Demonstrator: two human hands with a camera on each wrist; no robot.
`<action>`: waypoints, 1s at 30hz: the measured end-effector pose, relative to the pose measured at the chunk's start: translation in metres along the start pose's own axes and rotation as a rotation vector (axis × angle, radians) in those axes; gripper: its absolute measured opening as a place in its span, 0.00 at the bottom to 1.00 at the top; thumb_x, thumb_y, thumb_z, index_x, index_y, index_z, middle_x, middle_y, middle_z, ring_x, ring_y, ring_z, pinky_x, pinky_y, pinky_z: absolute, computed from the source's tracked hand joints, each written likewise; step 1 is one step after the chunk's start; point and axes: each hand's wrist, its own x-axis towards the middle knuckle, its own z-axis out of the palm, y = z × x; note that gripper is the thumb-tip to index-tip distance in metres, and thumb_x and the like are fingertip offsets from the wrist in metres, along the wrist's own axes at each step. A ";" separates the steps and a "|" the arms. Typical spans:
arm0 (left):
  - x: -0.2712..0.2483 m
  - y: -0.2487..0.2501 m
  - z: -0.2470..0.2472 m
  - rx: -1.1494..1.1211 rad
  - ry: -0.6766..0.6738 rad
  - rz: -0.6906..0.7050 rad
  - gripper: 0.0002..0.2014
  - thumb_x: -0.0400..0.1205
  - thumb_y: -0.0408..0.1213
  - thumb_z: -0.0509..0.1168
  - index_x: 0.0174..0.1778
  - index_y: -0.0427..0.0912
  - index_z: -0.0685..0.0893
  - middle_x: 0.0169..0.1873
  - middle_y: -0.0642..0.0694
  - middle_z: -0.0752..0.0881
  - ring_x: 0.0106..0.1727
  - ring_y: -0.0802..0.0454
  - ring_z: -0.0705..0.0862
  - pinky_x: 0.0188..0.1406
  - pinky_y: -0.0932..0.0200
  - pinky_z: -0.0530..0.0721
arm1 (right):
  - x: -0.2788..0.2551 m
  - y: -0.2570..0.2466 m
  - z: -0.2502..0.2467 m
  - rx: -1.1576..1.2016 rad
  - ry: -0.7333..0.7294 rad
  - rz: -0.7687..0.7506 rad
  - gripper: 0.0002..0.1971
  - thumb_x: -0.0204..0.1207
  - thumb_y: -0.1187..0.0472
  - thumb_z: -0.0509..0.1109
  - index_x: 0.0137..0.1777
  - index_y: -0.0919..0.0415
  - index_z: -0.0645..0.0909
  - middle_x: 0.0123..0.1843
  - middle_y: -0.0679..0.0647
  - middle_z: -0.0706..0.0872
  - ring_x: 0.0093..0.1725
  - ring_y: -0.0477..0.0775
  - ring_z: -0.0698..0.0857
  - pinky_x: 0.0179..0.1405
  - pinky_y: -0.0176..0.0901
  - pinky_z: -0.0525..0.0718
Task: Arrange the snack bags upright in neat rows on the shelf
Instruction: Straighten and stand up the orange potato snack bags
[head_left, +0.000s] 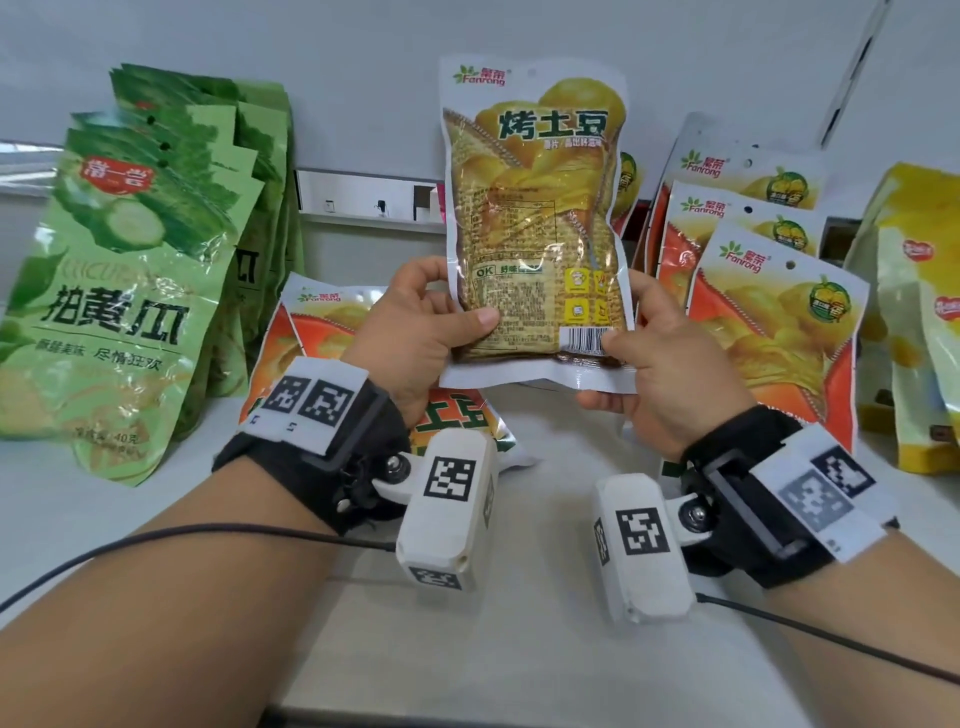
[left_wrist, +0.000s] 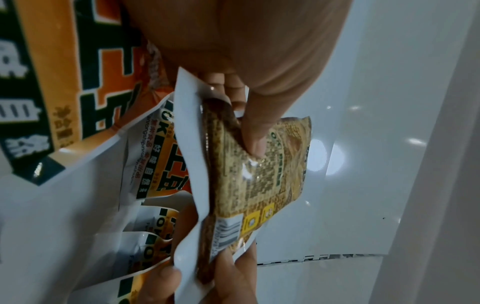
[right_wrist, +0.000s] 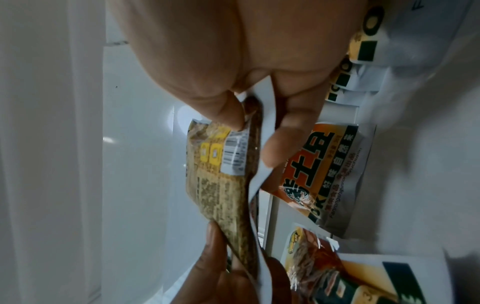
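**Head view: potato-chip bag held upright by both hands above the shelf**

Head camera, looking forward and down. The held bag (head_left: 535, 218) stands with its long axis vertical, printed back toward the viewer, its sealed bottom edge lowest and clear of the white shelf (head_left: 545, 519). The left hand (head_left: 415, 332) pinches the bag's lower left corner, thumb pressed on the near face and fingers curled behind. The right hand (head_left: 660, 364) clamps the lower right corner, thumb on the barcode patch, fingers behind the seam; the wrist views confirm both pinches. Relative to the held bag: the orange bag row (head_left: 769, 322) leans upright just to its right, a fallen orange bag (head_left: 311, 332) lies flat below and to its left, the green cucumber bags (head_left: 135, 270) stand farther left, and yellow bags (head_left: 914, 322) stand at far right. Judged next move: lower the bag straight down, bottom edge first, toward the orange row; the right hand is nearer that row.
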 end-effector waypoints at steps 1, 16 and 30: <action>0.000 0.000 0.000 0.004 -0.007 0.008 0.19 0.73 0.17 0.67 0.52 0.43 0.75 0.30 0.44 0.77 0.34 0.50 0.82 0.36 0.60 0.86 | 0.001 0.001 -0.001 -0.014 0.003 -0.002 0.26 0.80 0.75 0.56 0.64 0.42 0.72 0.49 0.44 0.86 0.38 0.39 0.88 0.22 0.39 0.85; -0.004 0.003 -0.005 0.097 -0.106 0.047 0.18 0.67 0.24 0.74 0.48 0.46 0.81 0.19 0.55 0.80 0.22 0.59 0.81 0.23 0.66 0.80 | -0.001 -0.003 -0.005 0.085 0.057 -0.137 0.13 0.64 0.63 0.74 0.48 0.55 0.78 0.41 0.51 0.86 0.42 0.50 0.86 0.49 0.49 0.86; -0.010 0.021 0.017 0.150 0.042 -0.069 0.06 0.81 0.31 0.66 0.42 0.42 0.87 0.31 0.46 0.90 0.32 0.49 0.87 0.41 0.47 0.88 | 0.004 -0.006 -0.013 0.200 0.005 -0.061 0.12 0.71 0.73 0.70 0.49 0.58 0.78 0.40 0.55 0.89 0.38 0.54 0.88 0.41 0.51 0.88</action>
